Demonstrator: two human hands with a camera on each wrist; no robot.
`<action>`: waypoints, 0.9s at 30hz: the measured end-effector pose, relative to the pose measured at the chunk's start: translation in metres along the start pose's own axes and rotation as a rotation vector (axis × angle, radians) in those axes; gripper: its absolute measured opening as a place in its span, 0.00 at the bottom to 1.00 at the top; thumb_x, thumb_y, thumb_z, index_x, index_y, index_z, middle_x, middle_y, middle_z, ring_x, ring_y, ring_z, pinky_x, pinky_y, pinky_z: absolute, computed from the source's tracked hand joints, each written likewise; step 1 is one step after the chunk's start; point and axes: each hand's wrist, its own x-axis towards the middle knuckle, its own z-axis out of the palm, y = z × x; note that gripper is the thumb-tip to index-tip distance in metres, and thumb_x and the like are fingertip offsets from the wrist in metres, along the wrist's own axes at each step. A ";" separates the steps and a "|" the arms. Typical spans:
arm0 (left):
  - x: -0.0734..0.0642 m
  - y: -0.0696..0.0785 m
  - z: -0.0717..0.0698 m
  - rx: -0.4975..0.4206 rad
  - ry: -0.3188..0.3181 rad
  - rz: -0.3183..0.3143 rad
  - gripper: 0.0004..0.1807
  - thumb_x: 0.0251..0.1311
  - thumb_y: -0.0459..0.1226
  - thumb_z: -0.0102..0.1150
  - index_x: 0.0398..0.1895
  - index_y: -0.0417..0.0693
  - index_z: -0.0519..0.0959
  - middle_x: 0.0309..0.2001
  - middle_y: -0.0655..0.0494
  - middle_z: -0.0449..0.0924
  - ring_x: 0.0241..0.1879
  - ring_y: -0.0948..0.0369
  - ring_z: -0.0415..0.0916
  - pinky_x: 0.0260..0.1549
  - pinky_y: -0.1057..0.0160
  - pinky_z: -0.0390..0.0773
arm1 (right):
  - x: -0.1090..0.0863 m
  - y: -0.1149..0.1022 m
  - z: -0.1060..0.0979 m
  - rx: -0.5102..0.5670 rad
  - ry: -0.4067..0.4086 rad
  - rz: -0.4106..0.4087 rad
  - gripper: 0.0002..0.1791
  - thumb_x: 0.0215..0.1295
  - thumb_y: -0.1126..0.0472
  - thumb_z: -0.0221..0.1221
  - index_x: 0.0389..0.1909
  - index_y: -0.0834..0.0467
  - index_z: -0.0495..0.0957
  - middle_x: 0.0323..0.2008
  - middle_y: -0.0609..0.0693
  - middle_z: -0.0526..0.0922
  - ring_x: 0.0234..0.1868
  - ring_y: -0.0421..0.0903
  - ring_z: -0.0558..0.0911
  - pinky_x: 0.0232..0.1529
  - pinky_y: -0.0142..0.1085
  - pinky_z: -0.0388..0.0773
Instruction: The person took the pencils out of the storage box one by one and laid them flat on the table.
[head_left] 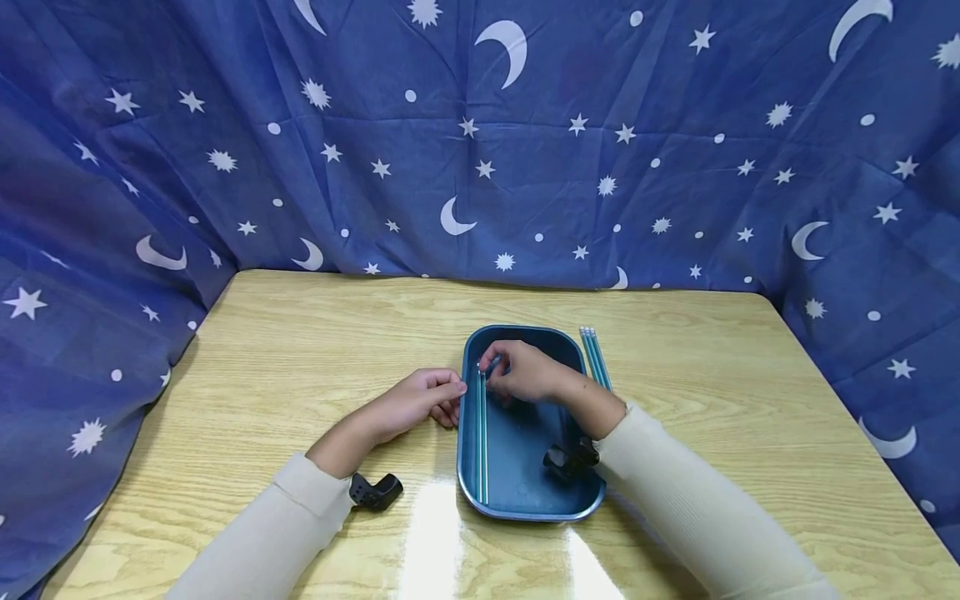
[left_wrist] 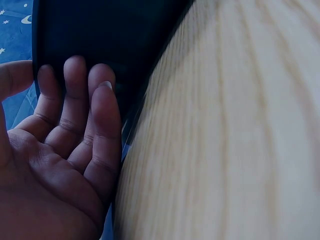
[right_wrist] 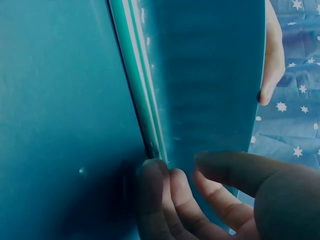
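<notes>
A dark blue-green tray (head_left: 528, 507) stands on the table. Along its left side, inside, lie green-and-white striped pencils (head_left: 482, 450), side by side on the bottom. At the tray's left rim is my left hand (head_left: 423, 396); its thumb hooks over the rim while the fingers (left_wrist: 75, 95) press the outer wall. Reaching into the tray, my right hand (head_left: 521, 372) has its fingertips (right_wrist: 155, 172) at the far ends of the pencils. Its thumb (right_wrist: 225, 167) stays apart from the other fingers, and the pencil ends are partly hidden behind them.
More green pencils (head_left: 595, 354) lie together on the table just right of the tray, partly covered by my right forearm. The wooden table (head_left: 322, 333) extends around the tray. A blue curtain (head_left: 540, 167) with moons and stars hangs behind and at the sides.
</notes>
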 end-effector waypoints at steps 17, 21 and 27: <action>-0.002 0.002 0.000 0.007 -0.007 0.004 0.15 0.77 0.42 0.44 0.36 0.43 0.74 0.32 0.54 0.79 0.35 0.58 0.80 0.38 0.63 0.82 | 0.003 0.000 0.007 -0.058 0.010 0.044 0.17 0.68 0.69 0.59 0.54 0.59 0.66 0.26 0.53 0.80 0.24 0.48 0.83 0.28 0.36 0.81; -0.002 0.002 0.000 0.006 -0.003 0.003 0.14 0.77 0.42 0.44 0.36 0.43 0.74 0.32 0.54 0.79 0.35 0.58 0.80 0.38 0.63 0.82 | 0.003 0.000 0.009 -0.066 0.012 0.047 0.18 0.67 0.68 0.60 0.54 0.59 0.66 0.24 0.52 0.80 0.23 0.47 0.82 0.26 0.34 0.79; -0.002 0.001 0.000 0.001 -0.007 0.004 0.14 0.77 0.42 0.45 0.36 0.43 0.74 0.32 0.54 0.79 0.34 0.58 0.80 0.37 0.63 0.82 | 0.003 0.000 0.010 -0.100 0.018 0.056 0.19 0.67 0.66 0.62 0.54 0.59 0.66 0.24 0.52 0.80 0.21 0.45 0.81 0.25 0.34 0.78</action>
